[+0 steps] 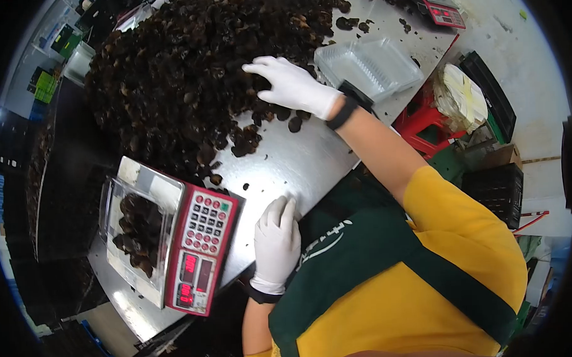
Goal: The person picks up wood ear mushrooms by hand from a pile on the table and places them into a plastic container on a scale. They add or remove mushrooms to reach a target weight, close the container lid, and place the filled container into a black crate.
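A large heap of dark brown, glossy, rounded pieces (187, 62), whose exact kind I cannot make out, covers the far part of the metal table (260, 173). My right hand (292, 85), in a white glove, is over the heap's near right edge, thumb and fingers apart, with nothing visible in it. Lower down, my gloved left hand (277, 242) rests at the table's near edge, fingers loosely bent and holding nothing visible. Left of it stands a red and white digital scale (200, 244) with lit red digits. On its pan, a clear plastic tray (164, 236) holds some dark pieces (138, 231).
Empty clear plastic trays (367, 65) lie right of my right hand. A second red scale (444, 15) stands at the far right corner. Beside the table are a red stool (422, 120) and a black crate (497, 193). Loose dark pieces (244, 142) lie along the heap's edge.
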### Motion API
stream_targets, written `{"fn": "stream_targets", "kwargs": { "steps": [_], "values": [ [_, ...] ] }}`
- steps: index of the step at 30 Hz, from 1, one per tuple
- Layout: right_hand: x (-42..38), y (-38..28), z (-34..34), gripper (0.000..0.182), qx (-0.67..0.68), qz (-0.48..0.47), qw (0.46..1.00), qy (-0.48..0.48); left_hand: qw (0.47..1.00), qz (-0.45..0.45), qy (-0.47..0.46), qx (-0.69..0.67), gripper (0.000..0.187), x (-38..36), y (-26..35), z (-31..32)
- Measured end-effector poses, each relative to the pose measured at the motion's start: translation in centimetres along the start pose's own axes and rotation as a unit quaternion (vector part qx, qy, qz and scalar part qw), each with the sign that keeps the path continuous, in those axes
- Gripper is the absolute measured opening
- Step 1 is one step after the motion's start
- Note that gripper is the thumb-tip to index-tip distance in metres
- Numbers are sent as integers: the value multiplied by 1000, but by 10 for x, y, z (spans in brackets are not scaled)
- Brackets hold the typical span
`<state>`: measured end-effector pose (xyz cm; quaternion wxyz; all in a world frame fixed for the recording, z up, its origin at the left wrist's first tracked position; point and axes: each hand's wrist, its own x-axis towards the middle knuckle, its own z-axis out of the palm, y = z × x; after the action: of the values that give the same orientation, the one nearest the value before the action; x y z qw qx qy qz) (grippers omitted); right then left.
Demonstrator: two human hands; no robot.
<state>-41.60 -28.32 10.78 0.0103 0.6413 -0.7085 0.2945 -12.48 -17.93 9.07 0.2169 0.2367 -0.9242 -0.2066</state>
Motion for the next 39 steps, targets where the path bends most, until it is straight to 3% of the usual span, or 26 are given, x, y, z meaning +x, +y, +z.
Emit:
{"fn": "stream_targets", "kwargs": {
  "steps": [3,5,7,10,11,13,15,16,19,23,25,31,33,39],
  "values": [
    [53,0,17,64,-59,8,998,2,996,-47,70,-21,43,-15,-11,28],
    [69,2,35,58,-83,55,990,-105,994,-49,90,38,42,-29,-25,51],
    [73,11,40,41,-47,51,996,-51,992,-26,90,81,41,-27,-22,54],
    [67,19,29,40,69,61,995,38,988,-26,121,87,40,-29,-27,61],
    [65,21,21,41,137,91,986,-1,989,-24,121,86,40,-29,-27,62],
    [58,0,-11,36,350,249,896,-112,989,-21,118,87,40,-28,-28,61],
    [45,13,-3,37,638,169,722,-209,989,-16,117,92,42,-30,-28,61],
    [40,15,3,36,685,189,661,-239,988,-21,120,94,42,-30,-27,60],
    [29,9,11,38,766,173,550,-283,990,-31,107,82,42,-30,-26,57],
    [26,0,27,39,809,140,475,-315,991,-30,97,83,43,-30,-26,55],
    [25,-8,26,39,821,189,427,-329,991,-33,96,86,44,-31,-26,56],
    [18,-23,34,37,781,203,506,-304,989,-36,106,96,44,-33,-26,60],
    [13,-26,35,32,721,186,602,-288,988,-39,113,100,43,-34,-26,61],
    [2,-33,30,28,740,167,562,-328,990,-67,100,75,41,-29,-19,54]
  ]
}}
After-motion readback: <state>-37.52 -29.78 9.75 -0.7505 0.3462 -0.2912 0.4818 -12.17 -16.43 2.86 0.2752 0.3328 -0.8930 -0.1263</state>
